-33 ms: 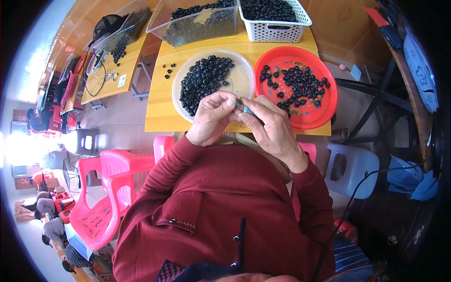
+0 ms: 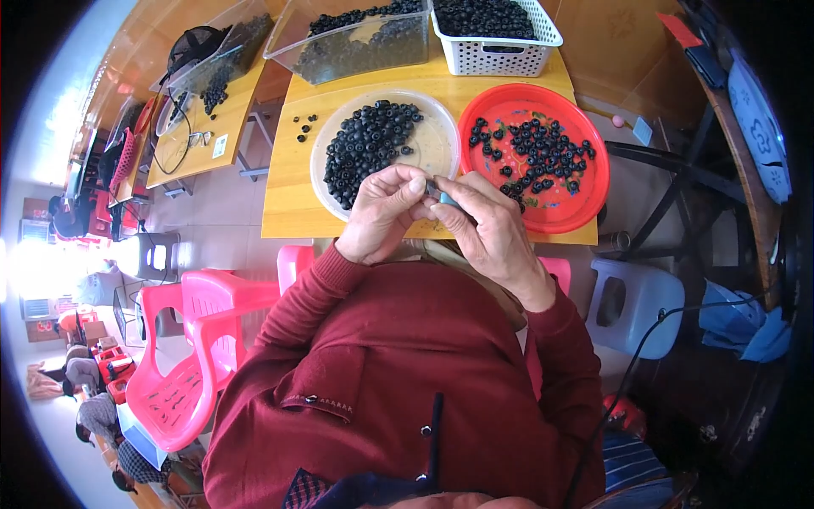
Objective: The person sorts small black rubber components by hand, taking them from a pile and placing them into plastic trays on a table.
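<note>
head view: the left hand [image 2: 386, 210], nearly closed, pinched a small dark piece [image 2: 431, 186] near the red tray [image 2: 599, 170] as the right hand [image 2: 493, 229] curled around a blue-green object [image 2: 448, 200], loose fingertips risking a drop.

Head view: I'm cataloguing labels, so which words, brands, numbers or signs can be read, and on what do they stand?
None can be read reliably.
White label on the left-hand table: dark marks, too small to read.
Pale marks on the dark surface at lower right: too blurred to read.
Red basin: coloured patterns, no words that I can make out.
</note>
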A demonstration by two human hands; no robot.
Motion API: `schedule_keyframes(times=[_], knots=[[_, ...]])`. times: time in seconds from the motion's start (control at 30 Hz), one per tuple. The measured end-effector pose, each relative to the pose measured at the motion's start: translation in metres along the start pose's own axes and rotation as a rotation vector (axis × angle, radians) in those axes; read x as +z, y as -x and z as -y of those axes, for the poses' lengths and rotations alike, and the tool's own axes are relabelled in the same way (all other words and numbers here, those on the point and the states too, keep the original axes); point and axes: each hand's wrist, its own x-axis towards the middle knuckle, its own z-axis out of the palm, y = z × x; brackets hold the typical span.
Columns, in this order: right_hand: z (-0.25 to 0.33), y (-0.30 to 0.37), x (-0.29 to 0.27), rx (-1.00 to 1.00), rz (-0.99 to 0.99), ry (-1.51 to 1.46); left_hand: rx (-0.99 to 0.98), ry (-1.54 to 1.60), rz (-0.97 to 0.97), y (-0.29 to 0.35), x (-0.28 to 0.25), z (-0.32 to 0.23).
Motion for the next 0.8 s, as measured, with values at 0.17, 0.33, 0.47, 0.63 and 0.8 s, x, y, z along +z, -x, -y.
schedule_keyframes(times=[0.17,0.33,0.47,0.63,0.8], knots=[[0.002,-0.001,-0.001,0.023,0.002,0.000,0.021,-0.001,0.006,0.000,-0.001,0.000],[0.008,-0.002,-0.003,0.069,0.034,-0.028,0.066,-0.084,-0.003,0.002,-0.003,-0.001],[0.003,-0.002,-0.001,0.155,0.017,-0.032,0.068,-0.062,0.002,0.004,0.005,-0.006],[-0.004,-0.002,-0.009,0.155,-0.075,-0.090,0.068,-0.143,0.058,0.003,0.005,-0.011],[-0.002,-0.004,-0.007,0.125,-0.074,-0.091,0.041,-0.101,0.016,0.003,0.004,-0.006]])
